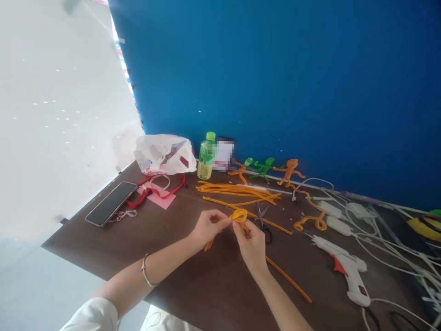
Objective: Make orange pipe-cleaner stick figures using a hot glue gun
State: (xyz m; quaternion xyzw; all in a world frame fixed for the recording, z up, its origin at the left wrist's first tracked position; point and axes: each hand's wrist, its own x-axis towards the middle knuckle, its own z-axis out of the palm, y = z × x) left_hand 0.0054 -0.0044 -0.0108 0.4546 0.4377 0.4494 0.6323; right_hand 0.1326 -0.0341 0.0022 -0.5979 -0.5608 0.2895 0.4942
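An orange pipe cleaner (239,215), wound into a small loop, is pinched at its lower edge by both of my hands above the table. My left hand (209,228) is closed on its left side, thumb against fingertips. From the right, my right hand (251,240) grips it between thumb and fingers. Orange ends (208,245) hang below my left hand. Black-handled scissors (263,223) lie just beyond my right hand, partly open. A pile of straight orange pipe cleaners (237,189) rests behind the hands.
Three bent figures, including a green figure (267,169), stand along the blue wall. A glue gun (344,266) and tangled white cables (379,243) lie right. A bottle (206,156), plastic bag (163,154), pink paper (161,196) and phone (110,203) sit at left.
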